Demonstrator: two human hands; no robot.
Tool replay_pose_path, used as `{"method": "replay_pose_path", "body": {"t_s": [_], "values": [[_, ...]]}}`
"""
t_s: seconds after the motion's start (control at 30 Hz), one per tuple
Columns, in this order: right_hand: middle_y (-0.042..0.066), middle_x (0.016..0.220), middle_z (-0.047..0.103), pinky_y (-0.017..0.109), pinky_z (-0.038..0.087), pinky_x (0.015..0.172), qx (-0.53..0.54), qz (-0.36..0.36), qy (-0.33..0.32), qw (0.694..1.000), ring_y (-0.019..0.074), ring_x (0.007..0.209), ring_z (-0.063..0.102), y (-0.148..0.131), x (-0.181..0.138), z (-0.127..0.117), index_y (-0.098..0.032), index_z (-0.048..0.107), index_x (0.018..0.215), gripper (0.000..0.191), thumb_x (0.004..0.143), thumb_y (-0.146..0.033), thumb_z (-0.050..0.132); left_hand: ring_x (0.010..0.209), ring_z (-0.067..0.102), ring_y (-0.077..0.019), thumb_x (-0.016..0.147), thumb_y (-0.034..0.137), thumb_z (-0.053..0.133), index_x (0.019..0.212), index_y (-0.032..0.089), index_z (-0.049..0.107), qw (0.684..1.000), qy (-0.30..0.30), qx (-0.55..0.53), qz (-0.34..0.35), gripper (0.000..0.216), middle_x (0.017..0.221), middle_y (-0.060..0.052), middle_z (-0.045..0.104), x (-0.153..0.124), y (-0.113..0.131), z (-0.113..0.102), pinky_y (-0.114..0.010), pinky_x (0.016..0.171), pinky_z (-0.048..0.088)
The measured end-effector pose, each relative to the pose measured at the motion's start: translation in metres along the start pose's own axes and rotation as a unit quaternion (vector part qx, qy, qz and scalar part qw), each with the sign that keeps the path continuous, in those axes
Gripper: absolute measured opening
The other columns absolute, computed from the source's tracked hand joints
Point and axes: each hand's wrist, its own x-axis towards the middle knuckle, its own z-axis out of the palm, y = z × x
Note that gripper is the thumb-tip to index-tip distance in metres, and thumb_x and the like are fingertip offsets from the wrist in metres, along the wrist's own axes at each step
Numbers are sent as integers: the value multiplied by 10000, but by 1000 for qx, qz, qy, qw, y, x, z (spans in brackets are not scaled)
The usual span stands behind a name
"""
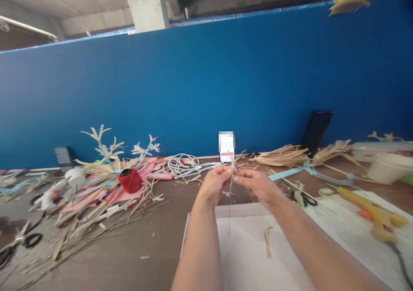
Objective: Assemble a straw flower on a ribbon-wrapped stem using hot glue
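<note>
My left hand (215, 183) and my right hand (258, 185) meet over the brown table, fingers pinched together on a thin wire stem (229, 213) that hangs straight down between them. At the stem's top, between my fingertips, sits a small tuft of straw petals bound with light blue tape (232, 164). Both hands are closed on this small straw flower. Below them lies a white board (248, 256) with one loose straw strip (267, 241) on it.
A yellow glue gun (371, 213) lies at the right, scissors (303, 197) beside it. A red thread spool (130, 180), finished straw flowers (106, 147), coiled blue cord (182, 164), straw bundles (284, 155), white bowls (389, 166) and black scissors (19, 241) crowd the table before a blue wall.
</note>
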Motion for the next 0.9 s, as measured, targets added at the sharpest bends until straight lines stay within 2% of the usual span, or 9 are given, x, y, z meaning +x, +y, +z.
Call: {"method": "replay_pose_path", "body": {"t_s": [0.17,0.37,0.57,0.73,0.9], "values": [[-43,505,431,210,197,411,-28,-18,5,999,67,456,293,-6,-4,1,-168,663,761,321,634,-463,656,510,369,-46,608,380,719,733,116,640,1000,4,-12,2,302,620,1,525,2,-2,-2,-192,502,267],[-12,539,544,227,311,455,-75,-52,32,995,103,504,433,-16,-8,3,-170,697,754,270,653,-413,636,505,375,-46,577,394,734,704,118,637,1000,11,-16,2,319,607,3,524,3,-2,-1,-197,505,274],[6,628,624,257,372,549,-104,-82,41,990,148,606,524,-12,-5,4,-174,707,759,255,671,-395,617,497,364,-44,582,392,733,678,119,619,1000,15,-10,-1,310,575,14,500,2,0,-1,-198,502,267],[14,714,661,268,385,629,-131,-103,49,985,168,691,553,-12,-6,4,-179,712,774,250,688,-383,597,491,348,-47,602,405,713,674,114,601,999,18,25,9,320,545,26,468,4,-1,-3,-205,500,249],[9,705,661,261,386,623,-146,-107,48,982,166,683,553,-13,-7,4,-180,712,770,238,694,-365,583,503,344,-57,606,427,692,659,125,586,994,47,101,23,325,548,29,467,4,-1,-4,-219,516,251]]}}
